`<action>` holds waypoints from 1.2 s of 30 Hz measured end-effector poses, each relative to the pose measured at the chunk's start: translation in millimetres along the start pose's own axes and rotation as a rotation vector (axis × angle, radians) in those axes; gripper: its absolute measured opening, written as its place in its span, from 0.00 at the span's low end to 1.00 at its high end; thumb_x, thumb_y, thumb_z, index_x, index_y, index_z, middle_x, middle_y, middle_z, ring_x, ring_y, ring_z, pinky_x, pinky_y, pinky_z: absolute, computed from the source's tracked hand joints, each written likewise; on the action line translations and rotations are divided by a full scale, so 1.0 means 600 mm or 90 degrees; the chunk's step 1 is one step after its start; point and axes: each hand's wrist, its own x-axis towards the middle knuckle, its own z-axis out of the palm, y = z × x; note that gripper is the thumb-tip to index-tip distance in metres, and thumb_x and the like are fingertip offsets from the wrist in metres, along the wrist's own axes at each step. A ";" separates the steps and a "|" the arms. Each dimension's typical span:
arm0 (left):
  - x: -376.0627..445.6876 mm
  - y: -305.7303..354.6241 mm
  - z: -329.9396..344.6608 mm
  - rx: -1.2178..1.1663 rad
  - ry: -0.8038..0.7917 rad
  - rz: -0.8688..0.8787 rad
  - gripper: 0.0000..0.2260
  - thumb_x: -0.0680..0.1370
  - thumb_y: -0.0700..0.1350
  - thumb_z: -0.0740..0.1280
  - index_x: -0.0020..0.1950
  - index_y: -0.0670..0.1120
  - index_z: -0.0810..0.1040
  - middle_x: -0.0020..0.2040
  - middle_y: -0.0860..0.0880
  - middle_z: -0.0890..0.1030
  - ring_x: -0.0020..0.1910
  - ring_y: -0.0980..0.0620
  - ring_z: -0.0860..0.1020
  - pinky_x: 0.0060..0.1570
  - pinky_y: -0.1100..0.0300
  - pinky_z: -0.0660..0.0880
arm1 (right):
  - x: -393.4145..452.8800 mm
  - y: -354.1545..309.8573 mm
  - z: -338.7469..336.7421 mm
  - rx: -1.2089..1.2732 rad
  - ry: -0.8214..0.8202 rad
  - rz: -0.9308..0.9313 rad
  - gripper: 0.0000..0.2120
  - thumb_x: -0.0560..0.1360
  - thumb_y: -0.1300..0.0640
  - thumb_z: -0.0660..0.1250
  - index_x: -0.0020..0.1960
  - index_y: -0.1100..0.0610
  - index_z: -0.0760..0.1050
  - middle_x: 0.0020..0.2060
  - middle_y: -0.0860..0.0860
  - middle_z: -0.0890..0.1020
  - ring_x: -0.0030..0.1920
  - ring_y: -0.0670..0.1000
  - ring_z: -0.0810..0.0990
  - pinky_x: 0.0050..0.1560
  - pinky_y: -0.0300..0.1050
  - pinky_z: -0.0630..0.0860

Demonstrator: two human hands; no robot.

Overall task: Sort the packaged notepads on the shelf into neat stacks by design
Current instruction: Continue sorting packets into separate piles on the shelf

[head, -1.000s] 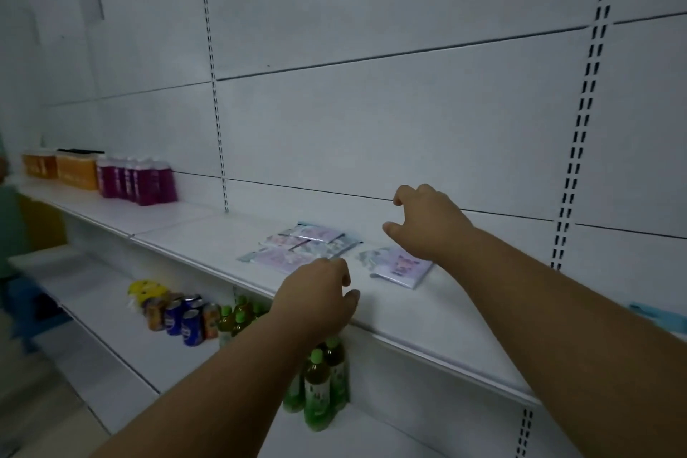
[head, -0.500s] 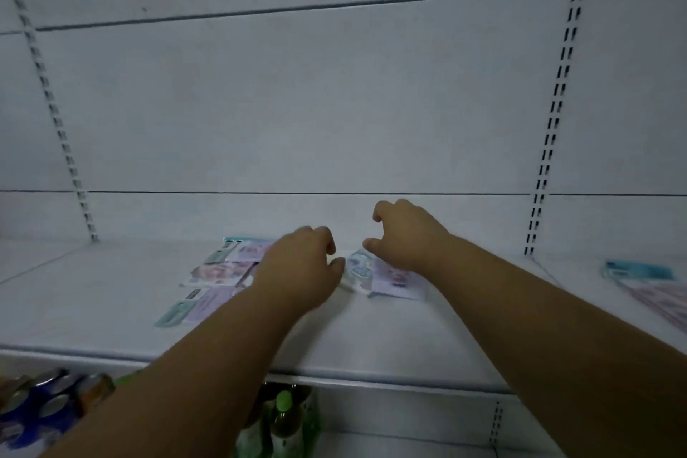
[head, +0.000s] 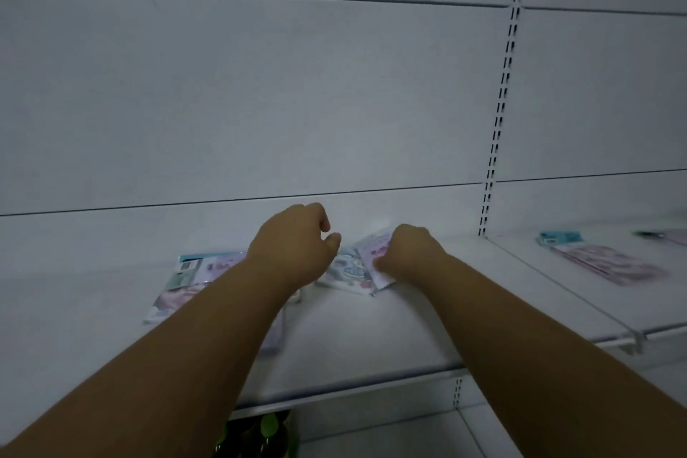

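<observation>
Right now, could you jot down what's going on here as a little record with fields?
Setting: white shelf, dim light
Right hand: grips a pinkish notepad packet, tilted up
Left hand: fingers curled, just left of that packet, holding nothing visible
Left pile: loose overlapping packets, partly behind the left arm
Far right: more packets on the neighbouring shelf

- Both bare forearms stretched forward and inward from the lower corners, wrists nearly level, hands close together but apart.
- Left hand (head: 295,247) seen from the back, knuckles up, fingers curled downward, thumb tip pointing right toward the other hand; grip underneath hidden.
- Right hand (head: 410,253) also back-up, fingers curled over and thumb tucked low on its left side, pinching the edge of a packaged notepad (head: 373,253).
</observation>
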 end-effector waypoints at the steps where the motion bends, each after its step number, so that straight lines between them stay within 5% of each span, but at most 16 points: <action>1: 0.001 0.002 0.005 -0.004 -0.005 -0.003 0.12 0.77 0.55 0.65 0.55 0.50 0.77 0.52 0.50 0.79 0.50 0.49 0.77 0.46 0.58 0.70 | -0.002 0.000 -0.006 0.029 0.029 -0.010 0.12 0.71 0.52 0.65 0.50 0.58 0.76 0.51 0.58 0.81 0.56 0.58 0.79 0.49 0.44 0.74; 3: 0.004 0.008 0.017 -0.007 -0.022 -0.016 0.13 0.78 0.55 0.65 0.56 0.49 0.77 0.53 0.49 0.79 0.50 0.48 0.77 0.47 0.58 0.70 | -0.008 0.005 -0.027 0.137 0.127 -0.051 0.10 0.73 0.61 0.62 0.51 0.62 0.77 0.48 0.59 0.81 0.51 0.59 0.81 0.44 0.43 0.74; 7: 0.012 0.033 0.056 0.042 -0.104 -0.044 0.16 0.79 0.57 0.62 0.60 0.47 0.76 0.57 0.47 0.80 0.55 0.47 0.78 0.53 0.56 0.72 | -0.043 0.014 -0.098 0.411 0.279 -0.078 0.06 0.77 0.61 0.61 0.53 0.59 0.72 0.44 0.53 0.78 0.42 0.52 0.78 0.43 0.46 0.75; 10: 0.022 0.049 0.088 0.110 -0.174 -0.064 0.16 0.77 0.58 0.62 0.58 0.49 0.77 0.57 0.48 0.82 0.55 0.46 0.79 0.55 0.55 0.75 | -0.064 0.030 -0.141 0.534 0.254 -0.092 0.04 0.76 0.62 0.64 0.51 0.59 0.73 0.43 0.55 0.80 0.39 0.53 0.78 0.40 0.47 0.75; 15: 0.033 0.082 0.109 0.147 -0.276 -0.143 0.21 0.68 0.58 0.69 0.58 0.50 0.78 0.56 0.50 0.82 0.54 0.49 0.80 0.55 0.56 0.75 | -0.081 0.072 -0.180 0.608 0.203 -0.102 0.05 0.74 0.64 0.69 0.48 0.56 0.76 0.46 0.56 0.85 0.48 0.59 0.84 0.52 0.57 0.80; 20: 0.040 0.102 0.104 0.085 -0.238 -0.259 0.32 0.60 0.58 0.74 0.59 0.47 0.73 0.59 0.45 0.78 0.59 0.44 0.78 0.60 0.52 0.75 | -0.089 0.124 -0.193 0.607 0.198 -0.126 0.06 0.75 0.63 0.69 0.47 0.53 0.76 0.47 0.53 0.85 0.47 0.56 0.85 0.51 0.52 0.82; 24: 0.031 0.123 0.102 -0.028 -0.116 -0.296 0.20 0.73 0.47 0.70 0.62 0.43 0.69 0.62 0.41 0.71 0.61 0.41 0.75 0.61 0.51 0.73 | -0.099 0.161 -0.202 0.598 0.215 -0.121 0.05 0.75 0.61 0.69 0.49 0.53 0.77 0.47 0.52 0.85 0.46 0.55 0.85 0.43 0.48 0.80; 29: 0.038 0.187 0.094 -0.332 0.049 -0.244 0.06 0.76 0.42 0.64 0.52 0.43 0.77 0.49 0.42 0.81 0.44 0.45 0.80 0.44 0.56 0.78 | -0.128 0.196 -0.225 0.605 0.283 -0.087 0.06 0.75 0.61 0.69 0.46 0.50 0.76 0.45 0.50 0.85 0.45 0.51 0.85 0.42 0.41 0.80; 32: 0.030 0.260 0.097 -0.577 -0.013 -0.245 0.03 0.78 0.43 0.66 0.51 0.46 0.76 0.47 0.45 0.82 0.43 0.47 0.82 0.45 0.52 0.82 | -0.160 0.229 -0.248 0.592 0.321 -0.085 0.05 0.76 0.61 0.68 0.50 0.54 0.76 0.45 0.50 0.85 0.44 0.49 0.85 0.37 0.36 0.78; 36: 0.017 0.354 0.120 -0.664 -0.099 -0.201 0.04 0.77 0.42 0.70 0.49 0.47 0.76 0.48 0.44 0.83 0.44 0.45 0.85 0.42 0.49 0.84 | -0.187 0.295 -0.284 0.546 0.364 -0.054 0.05 0.75 0.58 0.70 0.50 0.51 0.77 0.46 0.49 0.85 0.47 0.51 0.85 0.49 0.48 0.82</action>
